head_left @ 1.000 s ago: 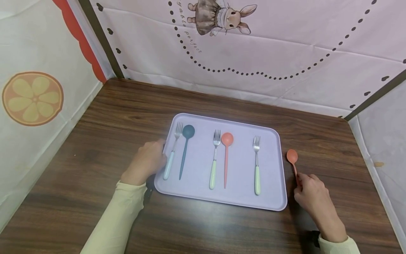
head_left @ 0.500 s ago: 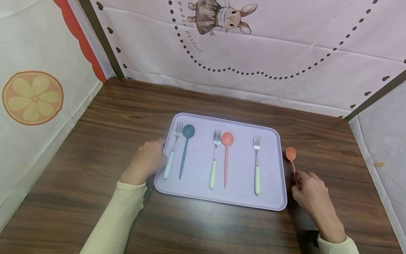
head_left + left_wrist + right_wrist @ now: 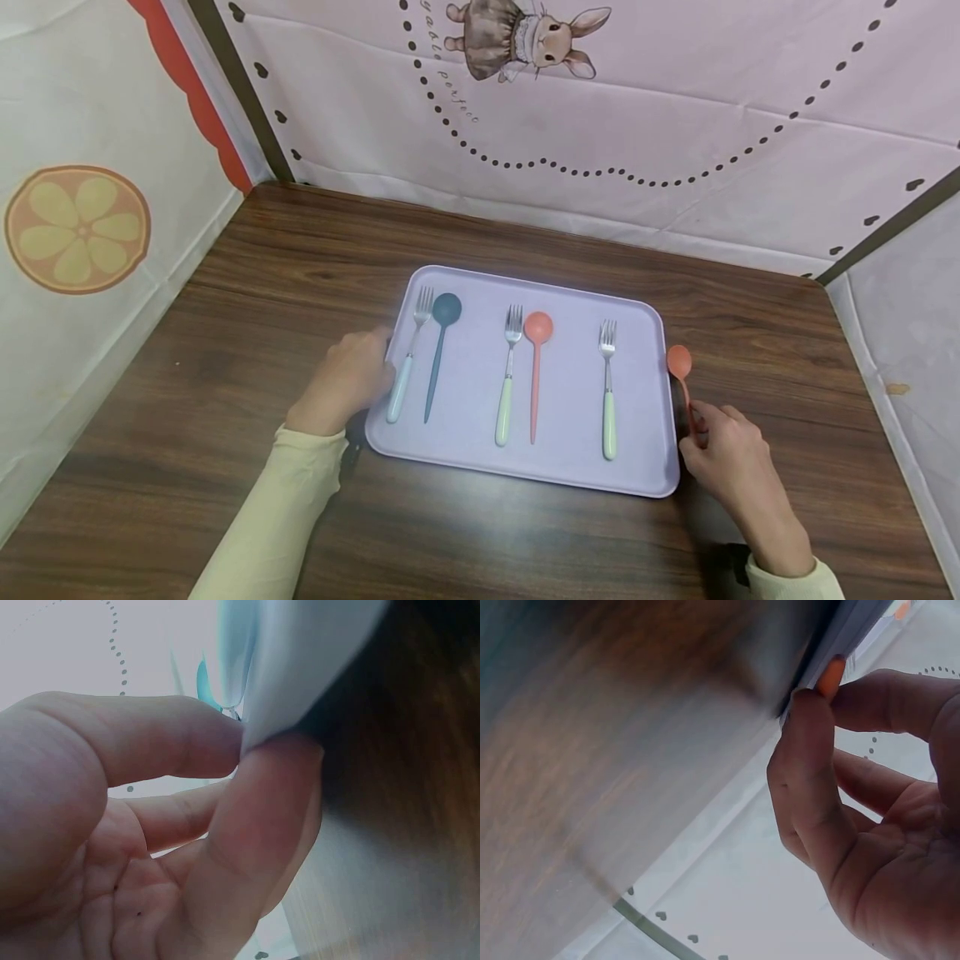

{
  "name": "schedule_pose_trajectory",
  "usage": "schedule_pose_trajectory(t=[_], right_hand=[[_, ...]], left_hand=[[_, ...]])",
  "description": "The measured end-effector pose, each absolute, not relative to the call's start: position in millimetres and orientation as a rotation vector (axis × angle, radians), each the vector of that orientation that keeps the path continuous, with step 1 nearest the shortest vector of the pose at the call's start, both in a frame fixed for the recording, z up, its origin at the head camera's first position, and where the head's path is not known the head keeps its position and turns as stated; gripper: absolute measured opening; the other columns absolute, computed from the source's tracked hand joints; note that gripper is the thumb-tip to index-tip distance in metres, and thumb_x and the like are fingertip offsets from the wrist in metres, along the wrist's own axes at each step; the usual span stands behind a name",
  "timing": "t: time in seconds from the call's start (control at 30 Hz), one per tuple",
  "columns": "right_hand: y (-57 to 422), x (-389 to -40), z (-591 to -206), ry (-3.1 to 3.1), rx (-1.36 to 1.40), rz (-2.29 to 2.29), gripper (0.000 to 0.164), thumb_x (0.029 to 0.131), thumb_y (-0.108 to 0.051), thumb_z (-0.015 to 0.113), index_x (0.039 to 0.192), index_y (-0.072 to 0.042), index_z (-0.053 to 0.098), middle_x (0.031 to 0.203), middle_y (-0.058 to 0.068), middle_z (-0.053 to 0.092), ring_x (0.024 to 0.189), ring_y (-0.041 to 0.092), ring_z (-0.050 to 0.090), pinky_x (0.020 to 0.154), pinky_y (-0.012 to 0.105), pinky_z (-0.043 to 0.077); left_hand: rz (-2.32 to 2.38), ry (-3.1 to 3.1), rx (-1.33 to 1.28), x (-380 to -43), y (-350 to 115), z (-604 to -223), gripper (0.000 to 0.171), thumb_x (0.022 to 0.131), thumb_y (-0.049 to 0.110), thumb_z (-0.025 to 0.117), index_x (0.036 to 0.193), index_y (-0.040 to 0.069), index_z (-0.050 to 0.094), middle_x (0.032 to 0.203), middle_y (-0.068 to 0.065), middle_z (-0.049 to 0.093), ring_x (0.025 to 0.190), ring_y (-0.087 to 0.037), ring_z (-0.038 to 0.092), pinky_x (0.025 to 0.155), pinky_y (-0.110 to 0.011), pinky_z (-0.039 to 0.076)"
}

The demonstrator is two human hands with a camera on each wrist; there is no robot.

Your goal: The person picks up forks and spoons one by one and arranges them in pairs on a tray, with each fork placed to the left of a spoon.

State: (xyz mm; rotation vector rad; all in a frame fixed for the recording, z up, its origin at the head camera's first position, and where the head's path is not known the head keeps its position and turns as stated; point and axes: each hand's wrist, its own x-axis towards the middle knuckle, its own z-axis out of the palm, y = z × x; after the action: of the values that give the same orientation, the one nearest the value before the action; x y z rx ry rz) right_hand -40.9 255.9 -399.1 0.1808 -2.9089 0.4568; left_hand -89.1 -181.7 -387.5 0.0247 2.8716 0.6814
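Observation:
My left hand [image 3: 343, 379] pinches the left rim of a lavender tray [image 3: 480, 467] between thumb and fingers, as the left wrist view shows. Beside the tray's right edge, my right hand [image 3: 731, 454] holds an orange spoon [image 3: 679, 362] by its handle, bowl pointing away. In the right wrist view the handle tip [image 3: 830, 676] sticks out between thumb and forefinger, close to the tray rim. On the tray lie a blue-handled fork [image 3: 400, 388], a dark teal spoon [image 3: 447, 309], a green-handled fork [image 3: 503, 410], a coral spoon [image 3: 537, 327] and another green-handled fork [image 3: 608, 425].
The tray sits on a dark wood-grain table [image 3: 247, 350]. Behind it hangs a pale printed cloth [image 3: 675, 100] with a rabbit picture [image 3: 517, 40]. More cloth [image 3: 75, 350] closes off the left side, and a pale sheet [image 3: 911, 317] the right.
My right hand has moved slightly left with the orange spoon, bringing it nearer the tray's right edge. The left hand, the tray and the cutlery on it have stayed put.

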Motion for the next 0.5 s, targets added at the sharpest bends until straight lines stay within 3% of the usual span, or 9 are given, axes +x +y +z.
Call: schedule_pose_trajectory(t=[0.23,0.5], right_hand=[[251.5,-40.8,-398.8,-2.886,0.204,0.463,0.019,0.06,-0.003,0.054,0.077,-0.008,0.06,0.065,0.004,0.045,0.058,0.022,0.04,0.047,0.04,0.035],[247.6,-41.0,-400.7,-2.874,0.244,0.477,0.031,0.062,-0.001,0.054,0.091,0.001,0.064,0.07,0.008,0.051,0.061,0.023,0.046,0.05,0.043,0.041]], left_hand=[[0.685,2.863,0.015,-88.8,-181.5,-387.5,0.04,0.086,0.005,0.047,0.125,-0.006,0.047,0.106,-0.026,0.057,0.08,-0.031,0.054,0.075,-0.055,0.05],[0.681,2.876,0.026,-89.5,-181.8,-387.7,0.04,0.085,0.005,0.047,0.124,-0.006,0.048,0.105,-0.026,0.058,0.08,-0.032,0.054,0.074,-0.055,0.05]])
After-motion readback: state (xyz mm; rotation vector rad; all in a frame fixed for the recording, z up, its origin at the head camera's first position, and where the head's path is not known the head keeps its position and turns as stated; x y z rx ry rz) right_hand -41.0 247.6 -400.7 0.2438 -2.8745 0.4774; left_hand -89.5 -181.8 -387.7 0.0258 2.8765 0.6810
